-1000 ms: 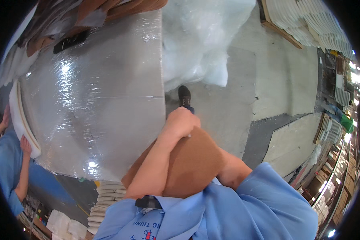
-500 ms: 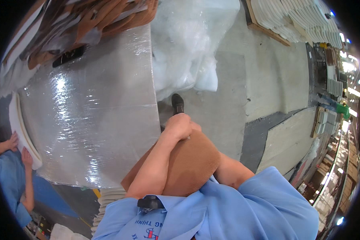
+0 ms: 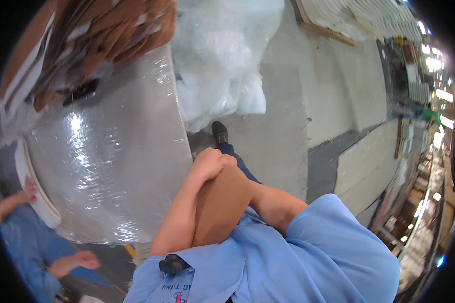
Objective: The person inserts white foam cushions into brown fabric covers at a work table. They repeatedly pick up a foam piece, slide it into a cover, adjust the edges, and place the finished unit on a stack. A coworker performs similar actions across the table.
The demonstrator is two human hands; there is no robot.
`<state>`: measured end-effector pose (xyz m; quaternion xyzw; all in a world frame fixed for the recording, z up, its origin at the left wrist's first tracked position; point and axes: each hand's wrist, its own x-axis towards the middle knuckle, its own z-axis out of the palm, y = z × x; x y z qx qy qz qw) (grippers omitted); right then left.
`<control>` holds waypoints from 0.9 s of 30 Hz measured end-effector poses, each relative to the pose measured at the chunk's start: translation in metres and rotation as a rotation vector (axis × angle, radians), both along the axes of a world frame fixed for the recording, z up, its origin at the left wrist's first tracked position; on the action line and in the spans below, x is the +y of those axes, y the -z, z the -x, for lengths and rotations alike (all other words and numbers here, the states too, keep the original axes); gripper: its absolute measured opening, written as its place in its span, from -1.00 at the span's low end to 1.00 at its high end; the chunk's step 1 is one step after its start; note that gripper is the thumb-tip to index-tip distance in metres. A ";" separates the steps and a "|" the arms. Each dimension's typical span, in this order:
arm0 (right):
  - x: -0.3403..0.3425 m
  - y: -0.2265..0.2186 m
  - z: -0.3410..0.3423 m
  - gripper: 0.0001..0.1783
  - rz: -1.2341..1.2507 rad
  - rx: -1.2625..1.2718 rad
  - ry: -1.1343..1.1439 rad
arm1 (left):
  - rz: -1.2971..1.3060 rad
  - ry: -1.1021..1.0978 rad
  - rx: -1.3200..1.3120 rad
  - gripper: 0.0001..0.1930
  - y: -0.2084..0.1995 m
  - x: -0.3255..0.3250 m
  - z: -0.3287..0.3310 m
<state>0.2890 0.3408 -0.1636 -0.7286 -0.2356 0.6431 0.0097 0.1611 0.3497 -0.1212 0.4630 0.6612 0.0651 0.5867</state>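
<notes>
A: Where do we find the brown panel (image 3: 220, 202)?

B: We find it in front of the person's blue shirt (image 3: 293, 252), between the two forearms. The left forearm (image 3: 174, 214) passes over its face, and the right forearm (image 3: 275, 202) goes behind it.

A: And the hands, do we see them well?

B: Only partly. The left hand (image 3: 207, 163) is narrow, with its fingers closed on the far end of the panel. The right hand (image 3: 229, 160) is mostly covered — we see a small piece just beside the left one, so we cannot tell how its fingers stand.

A: What do we notice around them?

B: To the left we have a flat grey surface (image 3: 131, 151) under shiny clear film, with a heap of brown pieces (image 3: 121, 35) at its far side. Beyond the hands we see a dark shoe (image 3: 220, 132), near bulky plastic bags (image 3: 220, 65).

A: Is somebody else there?

B: Yes — at the left edge, a co-worker (image 3: 20, 247) in blue has one hand (image 3: 29, 191) at a white curved pad (image 3: 44, 204); the other hand (image 3: 87, 260) is apart from it.
</notes>
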 end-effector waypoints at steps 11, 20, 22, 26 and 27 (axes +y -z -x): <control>-0.016 0.020 -0.008 -0.55 -0.023 0.216 0.436 | 0.043 0.076 0.077 -0.63 0.004 -0.007 -0.006; -0.010 0.007 -0.014 -0.49 0.011 0.329 0.349 | -0.356 -0.461 0.098 -0.78 -0.058 -0.097 0.013; 0.003 -0.003 -0.020 -0.44 -0.100 0.376 0.131 | -0.271 -0.456 0.128 -0.74 -0.072 -0.133 0.026; 0.036 -0.038 -0.030 -0.32 0.077 0.634 -0.015 | -0.266 -0.282 0.336 -0.66 -0.078 -0.182 0.044; 0.040 -0.050 -0.029 -0.34 0.112 0.619 -0.081 | -0.203 -0.239 0.424 -0.64 -0.076 -0.188 0.044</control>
